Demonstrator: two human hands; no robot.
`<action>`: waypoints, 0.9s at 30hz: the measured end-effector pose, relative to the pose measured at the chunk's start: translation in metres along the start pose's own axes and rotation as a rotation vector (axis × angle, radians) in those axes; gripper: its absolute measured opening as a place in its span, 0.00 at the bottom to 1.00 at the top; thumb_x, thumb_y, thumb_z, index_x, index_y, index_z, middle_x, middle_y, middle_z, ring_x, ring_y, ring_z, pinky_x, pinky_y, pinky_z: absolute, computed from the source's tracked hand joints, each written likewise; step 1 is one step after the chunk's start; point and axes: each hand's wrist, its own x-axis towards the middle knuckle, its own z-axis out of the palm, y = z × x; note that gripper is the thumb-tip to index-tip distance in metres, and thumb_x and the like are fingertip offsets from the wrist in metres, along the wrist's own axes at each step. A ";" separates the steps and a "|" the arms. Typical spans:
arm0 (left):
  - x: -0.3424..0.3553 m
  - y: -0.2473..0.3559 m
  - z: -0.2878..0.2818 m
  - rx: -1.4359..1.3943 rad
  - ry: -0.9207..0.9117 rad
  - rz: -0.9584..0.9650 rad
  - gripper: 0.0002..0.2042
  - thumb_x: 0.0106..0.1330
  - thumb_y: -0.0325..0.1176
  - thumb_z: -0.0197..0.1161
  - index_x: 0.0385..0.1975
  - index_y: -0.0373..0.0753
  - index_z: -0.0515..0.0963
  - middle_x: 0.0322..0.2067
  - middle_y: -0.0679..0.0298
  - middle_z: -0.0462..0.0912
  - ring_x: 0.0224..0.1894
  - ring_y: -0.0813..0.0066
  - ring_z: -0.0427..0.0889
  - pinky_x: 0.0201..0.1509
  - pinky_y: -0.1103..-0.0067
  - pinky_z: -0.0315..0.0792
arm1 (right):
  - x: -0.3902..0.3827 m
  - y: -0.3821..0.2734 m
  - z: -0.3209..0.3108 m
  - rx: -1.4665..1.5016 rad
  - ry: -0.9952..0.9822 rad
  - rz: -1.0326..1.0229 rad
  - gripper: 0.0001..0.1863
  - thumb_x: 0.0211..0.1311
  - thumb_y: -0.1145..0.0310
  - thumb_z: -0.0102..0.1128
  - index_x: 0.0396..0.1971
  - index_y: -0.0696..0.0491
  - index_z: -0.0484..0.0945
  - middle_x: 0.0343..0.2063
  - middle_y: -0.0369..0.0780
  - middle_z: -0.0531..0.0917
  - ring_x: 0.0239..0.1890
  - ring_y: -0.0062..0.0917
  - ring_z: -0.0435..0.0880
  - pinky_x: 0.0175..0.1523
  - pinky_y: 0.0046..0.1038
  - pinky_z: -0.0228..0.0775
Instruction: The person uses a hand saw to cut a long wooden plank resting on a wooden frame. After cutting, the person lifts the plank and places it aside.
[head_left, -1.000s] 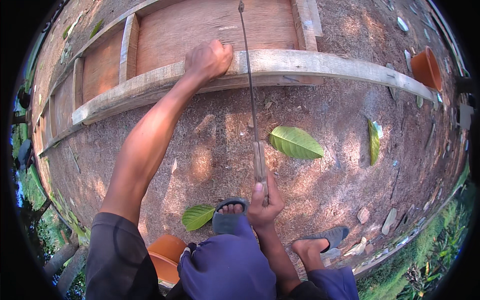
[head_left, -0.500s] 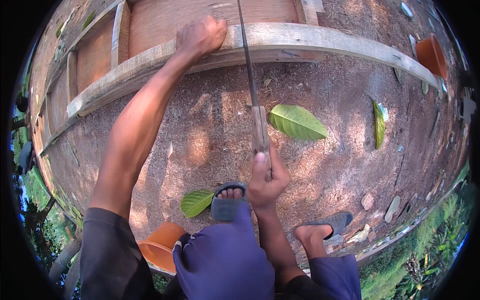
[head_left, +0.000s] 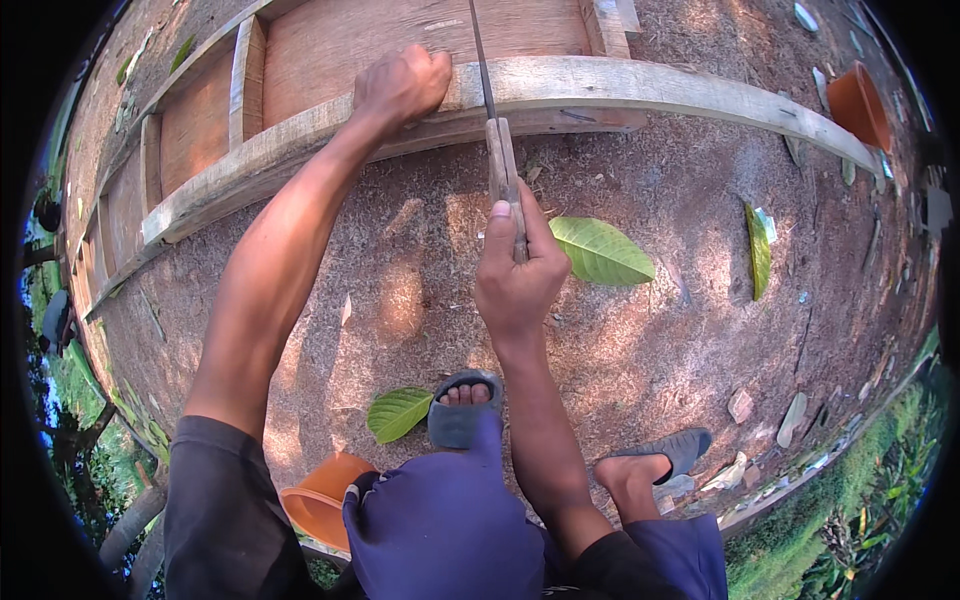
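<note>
A handsaw (head_left: 503, 165) with a wooden handle points away from me, its thin dark blade lying across a pale wooden beam (head_left: 590, 82). My right hand (head_left: 520, 270) is wrapped round the handle, thumb on top. To the left of the blade, my left hand (head_left: 403, 85) grips the top of the same beam with curled fingers. The beam is the near side of a wooden frame backed by a reddish plywood panel (head_left: 370, 60). The far end of the blade leaves the top of the view.
Orange buckets lie at the lower left (head_left: 325, 500) and stand at the far right (head_left: 858, 108). Green leaves (head_left: 600, 250) are scattered on the brown ground. My sandalled feet (head_left: 465, 410) are below the saw. Short crosspieces (head_left: 246, 82) divide the frame.
My right hand has pushed the saw forward, so its handle is now close to the beam. My left hand keeps its place on the beam.
</note>
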 end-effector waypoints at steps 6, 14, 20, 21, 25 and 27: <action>-0.007 -0.018 -0.012 0.010 -0.145 -0.106 0.22 0.67 0.47 0.40 0.11 0.45 0.67 0.10 0.74 0.66 0.13 0.76 0.60 0.18 0.71 0.57 | -0.096 -0.006 -0.047 0.017 -0.077 0.068 0.22 0.70 0.71 0.53 0.59 0.68 0.73 0.32 0.45 0.88 0.24 0.15 0.83 0.24 0.19 0.73; -0.005 -0.003 0.003 0.001 -0.080 -0.027 0.23 0.68 0.49 0.40 0.11 0.44 0.66 0.12 0.69 0.69 0.15 0.74 0.63 0.22 0.67 0.60 | -0.013 0.015 -0.004 -0.062 -0.020 0.006 0.22 0.69 0.71 0.55 0.59 0.67 0.74 0.35 0.45 0.88 0.26 0.15 0.84 0.29 0.20 0.75; -0.006 -0.007 -0.012 0.039 -0.184 -0.161 0.24 0.68 0.46 0.40 0.10 0.44 0.68 0.10 0.69 0.69 0.16 0.72 0.67 0.25 0.69 0.63 | -0.075 0.002 -0.038 -0.001 -0.066 -0.008 0.22 0.70 0.73 0.52 0.60 0.66 0.73 0.31 0.42 0.86 0.23 0.13 0.80 0.26 0.20 0.72; -0.008 0.000 -0.006 0.011 -0.168 -0.116 0.25 0.68 0.47 0.40 0.10 0.42 0.68 0.11 0.65 0.70 0.17 0.68 0.68 0.26 0.65 0.64 | -0.038 0.002 -0.017 -0.025 -0.060 0.034 0.22 0.70 0.72 0.53 0.60 0.66 0.73 0.28 0.39 0.84 0.21 0.12 0.78 0.24 0.20 0.70; 0.001 0.002 -0.007 -0.027 -0.113 -0.016 0.26 0.67 0.48 0.40 0.12 0.38 0.70 0.14 0.57 0.74 0.20 0.61 0.72 0.30 0.60 0.67 | 0.007 0.008 0.007 0.059 0.002 0.007 0.22 0.70 0.69 0.56 0.60 0.64 0.74 0.21 0.35 0.79 0.18 0.12 0.74 0.21 0.22 0.65; -0.006 -0.012 -0.010 0.005 -0.135 0.001 0.24 0.68 0.46 0.40 0.12 0.42 0.70 0.11 0.66 0.71 0.16 0.70 0.68 0.24 0.66 0.64 | -0.057 0.009 -0.024 -0.023 -0.059 -0.014 0.23 0.70 0.70 0.54 0.61 0.65 0.73 0.23 0.37 0.81 0.18 0.12 0.76 0.20 0.21 0.66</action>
